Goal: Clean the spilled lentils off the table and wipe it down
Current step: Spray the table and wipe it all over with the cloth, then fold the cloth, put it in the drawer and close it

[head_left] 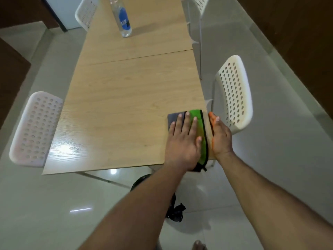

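Observation:
A green and grey cloth (pixel 198 116) with a black hem lies flat at the near right corner of the light wooden table (pixel 117 105). My left hand (pixel 183 139) presses flat on it with fingers spread. My right hand (pixel 220 136) is cupped against the table's right edge beside the cloth, palm facing the table, fingers together. Orange lentils seem to line the inner edge of that palm, though they are too small to make out. The rest of the tabletop shows no lentils.
A clear water bottle (pixel 122 18) with a blue label stands at the far end. White perforated chairs stand at the left (pixel 36 129), right (pixel 236 94) and far end. A black bag (pixel 174 210) sits on the tiled floor under the near table edge.

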Demonstrator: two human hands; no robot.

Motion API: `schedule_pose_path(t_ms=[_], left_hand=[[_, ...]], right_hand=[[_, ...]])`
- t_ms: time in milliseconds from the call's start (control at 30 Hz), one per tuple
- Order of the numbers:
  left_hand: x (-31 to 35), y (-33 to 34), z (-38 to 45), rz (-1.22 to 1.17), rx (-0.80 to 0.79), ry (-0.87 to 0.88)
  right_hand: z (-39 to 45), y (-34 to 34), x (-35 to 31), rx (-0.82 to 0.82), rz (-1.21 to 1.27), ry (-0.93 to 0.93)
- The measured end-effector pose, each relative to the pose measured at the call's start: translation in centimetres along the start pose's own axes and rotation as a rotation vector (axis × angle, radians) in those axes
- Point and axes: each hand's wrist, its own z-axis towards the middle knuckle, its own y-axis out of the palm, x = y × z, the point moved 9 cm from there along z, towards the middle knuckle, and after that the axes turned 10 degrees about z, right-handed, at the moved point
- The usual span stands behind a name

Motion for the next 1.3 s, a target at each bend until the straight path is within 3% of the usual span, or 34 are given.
schedule_pose_path(t_ms=[133, 300, 467, 633, 900, 1133, 1300], left_hand=[[-4.0, 0.7, -4.0, 0.028, -0.048, 0.013], [-7.7, 0.3, 0.8, 0.091, -0.038, -0.069], [-2.1, 0.2, 6.6, 0.085, -0.032, -0.059], [3.0, 0.7, 3.8, 0.073, -0.022, 0.022], [7.4, 1.1, -2.9, -0.005, -0.038, 0.117], [9.0, 0.3, -7.3, -0.398, -0.28, 0.13], [8.8, -2.0, -12.3, -0.888, -0.527, -0.063]], right_hand=[[-1.9, 0.4, 0.7, -0.099, 0.03, 0.102], [-3.7, 0.5, 2.5, -0.168, 0.121, 0.222], [-3.3, -1.1, 3.7, -0.22, -0.02, 0.234], [-4.4, -2.0, 3.7, -0.121, 0.302, 0.311], [-8.7, -5.1, 4.6, -0.043, 0.375, 0.514], [-14.2, -6.5, 5.0, 0.079, 0.356, 0.618], [-19.6, -7.3, 1.7, 0.058, 0.153, 0.582]])
